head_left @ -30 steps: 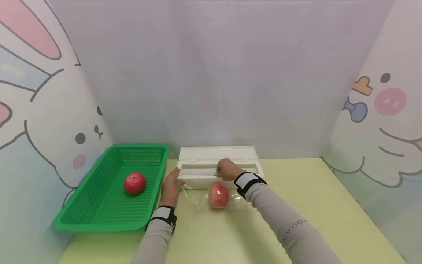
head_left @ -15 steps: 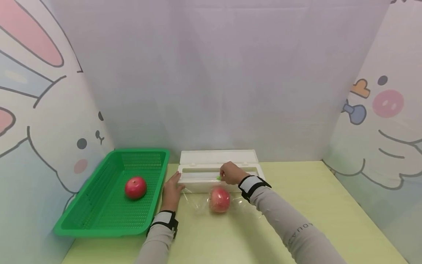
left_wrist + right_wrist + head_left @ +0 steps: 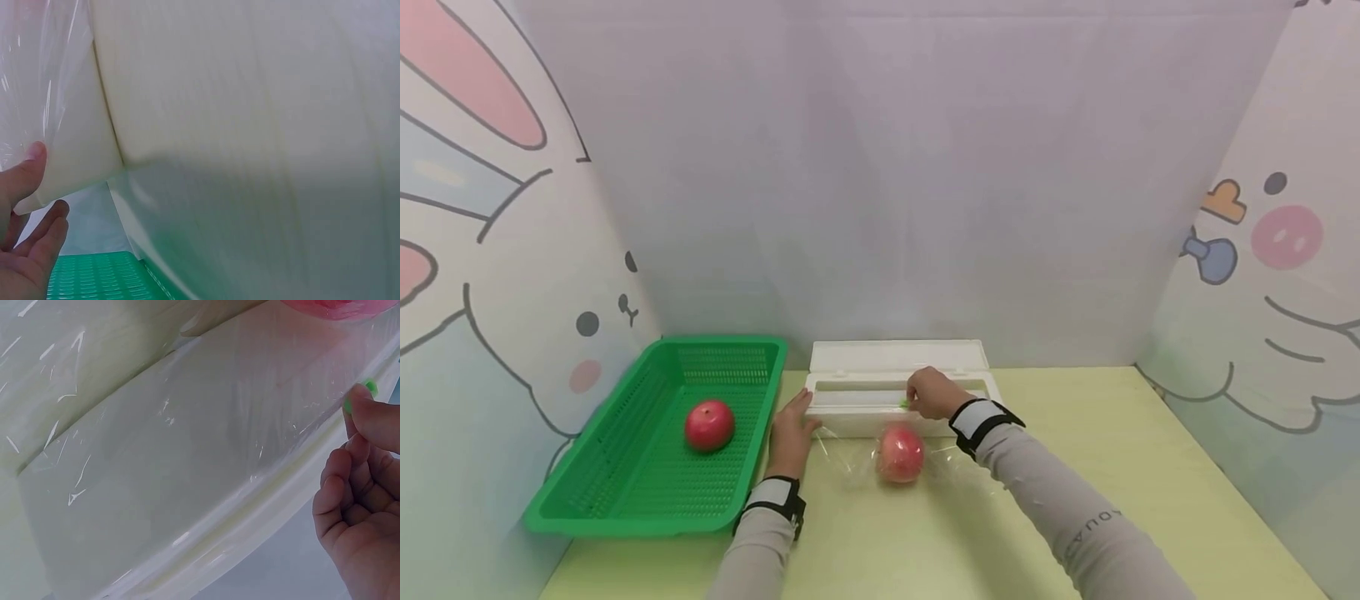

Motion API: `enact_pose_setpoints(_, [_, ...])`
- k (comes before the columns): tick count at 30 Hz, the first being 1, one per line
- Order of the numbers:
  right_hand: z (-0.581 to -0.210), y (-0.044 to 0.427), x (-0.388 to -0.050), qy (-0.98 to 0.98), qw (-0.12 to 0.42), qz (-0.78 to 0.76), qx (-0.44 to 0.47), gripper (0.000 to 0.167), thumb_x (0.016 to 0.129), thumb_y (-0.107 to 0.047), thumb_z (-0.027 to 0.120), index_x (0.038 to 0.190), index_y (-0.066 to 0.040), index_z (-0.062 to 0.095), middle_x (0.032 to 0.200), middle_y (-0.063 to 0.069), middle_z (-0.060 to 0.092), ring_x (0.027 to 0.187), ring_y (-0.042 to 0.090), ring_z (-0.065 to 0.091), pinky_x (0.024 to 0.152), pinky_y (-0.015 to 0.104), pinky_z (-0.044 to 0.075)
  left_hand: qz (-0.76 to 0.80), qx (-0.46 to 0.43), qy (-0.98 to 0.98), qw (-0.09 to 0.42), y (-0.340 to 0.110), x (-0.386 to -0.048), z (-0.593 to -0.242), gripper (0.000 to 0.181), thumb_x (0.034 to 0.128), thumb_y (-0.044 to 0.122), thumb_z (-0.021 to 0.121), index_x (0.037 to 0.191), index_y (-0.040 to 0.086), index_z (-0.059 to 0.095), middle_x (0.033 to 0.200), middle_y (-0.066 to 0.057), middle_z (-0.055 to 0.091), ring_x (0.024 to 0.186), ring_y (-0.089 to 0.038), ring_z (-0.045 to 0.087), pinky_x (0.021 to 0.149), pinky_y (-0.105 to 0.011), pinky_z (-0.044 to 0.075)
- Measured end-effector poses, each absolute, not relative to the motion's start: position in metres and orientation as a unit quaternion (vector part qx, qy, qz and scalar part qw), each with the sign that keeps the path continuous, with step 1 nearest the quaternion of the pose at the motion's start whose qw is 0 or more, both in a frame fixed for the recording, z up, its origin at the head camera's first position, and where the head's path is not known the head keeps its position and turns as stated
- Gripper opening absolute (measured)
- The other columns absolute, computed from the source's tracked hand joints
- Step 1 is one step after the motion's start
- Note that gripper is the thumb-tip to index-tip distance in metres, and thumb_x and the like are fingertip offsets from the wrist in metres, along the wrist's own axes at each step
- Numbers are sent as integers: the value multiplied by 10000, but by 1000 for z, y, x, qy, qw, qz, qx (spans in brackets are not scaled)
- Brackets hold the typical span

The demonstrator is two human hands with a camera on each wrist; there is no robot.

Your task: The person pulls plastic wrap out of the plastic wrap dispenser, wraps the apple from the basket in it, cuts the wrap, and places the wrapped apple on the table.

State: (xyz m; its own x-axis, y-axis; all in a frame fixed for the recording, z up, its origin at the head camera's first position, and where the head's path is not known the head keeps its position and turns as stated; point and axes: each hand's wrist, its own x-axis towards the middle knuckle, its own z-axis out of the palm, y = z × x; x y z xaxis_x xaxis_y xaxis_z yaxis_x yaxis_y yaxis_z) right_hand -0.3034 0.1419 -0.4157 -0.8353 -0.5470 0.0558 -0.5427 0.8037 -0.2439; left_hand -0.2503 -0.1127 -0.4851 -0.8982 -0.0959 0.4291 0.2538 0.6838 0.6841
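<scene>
A white cling film dispenser (image 3: 850, 423) stands on the table with its lid (image 3: 895, 357) raised at the back. My left hand (image 3: 790, 437) grips its left end; in the left wrist view the thumb (image 3: 28, 175) lies on the film-covered front and the fingers are round the end. My right hand (image 3: 934, 393) pinches a small green slide cutter (image 3: 370, 387) on the dispenser's front top edge. Clear cling film (image 3: 81, 444) hangs from that edge down over the front. Before the dispenser sits a red apple-like fruit (image 3: 900, 454) under the film.
On the left stands a green basket (image 3: 550, 500) with a second red fruit (image 3: 709, 426) in it. A grey-white curtain (image 3: 880, 183) closes off the back, and printed panels flank both sides. The yellowish table (image 3: 1075, 450) stretches right of the dispenser.
My right hand has slid slightly rightward along the dispenser's edge with the green cutter. The left hand keeps its place. The head view has shifted a little.
</scene>
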Motion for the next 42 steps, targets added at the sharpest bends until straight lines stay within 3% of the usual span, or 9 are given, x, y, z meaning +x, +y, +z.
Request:
enact_pose_setpoints(27, [-417,188,-300,957,7,-108,-268,97,829,-81,720,745,-56,679,702,35,646,640,117,532,611,270,493,-411,-39,-887,206,-114,-251,-483,520,755,-32,729,1246,-103,575,1339,-248,556,1257,-399,529,1048,-469,440])
enact_pose_setpoints(42, [-418,214,-301,948,-12,-103,-300,88,825,-61,708,745,-56,670,681,22,615,623,101,485,614,259,464,-412,-35,-887,207,-114,-252,-486,517,751,-33,732,1242,-93,583,1334,-237,565,1253,-385,539,1047,-458,445])
